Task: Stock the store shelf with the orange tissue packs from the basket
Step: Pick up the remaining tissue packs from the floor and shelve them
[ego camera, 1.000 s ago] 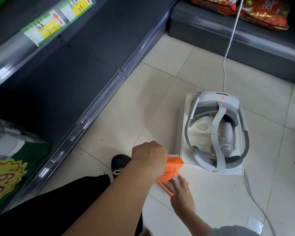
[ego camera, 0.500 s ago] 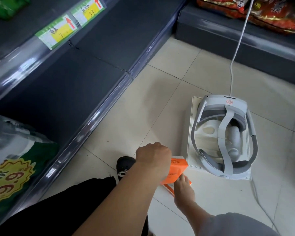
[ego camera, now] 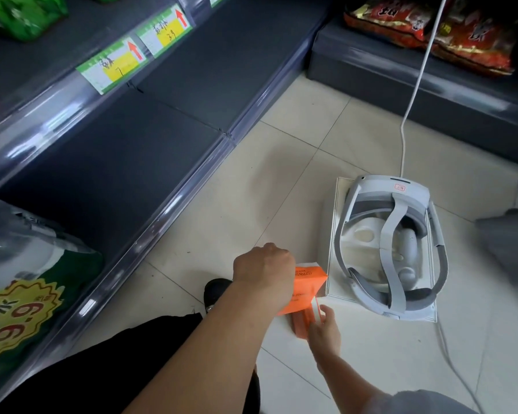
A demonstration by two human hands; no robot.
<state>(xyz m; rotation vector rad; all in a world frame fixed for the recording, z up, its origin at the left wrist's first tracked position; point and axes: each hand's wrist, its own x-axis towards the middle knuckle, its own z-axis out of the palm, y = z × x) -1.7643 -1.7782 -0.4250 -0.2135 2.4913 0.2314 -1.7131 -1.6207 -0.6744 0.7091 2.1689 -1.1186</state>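
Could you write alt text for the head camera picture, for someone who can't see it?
A left hand grips an orange tissue pack over a tiled shop floor, while the right hand touches a second orange pack lying below it. Dark shelves run along the left; a white headset sits on a box.
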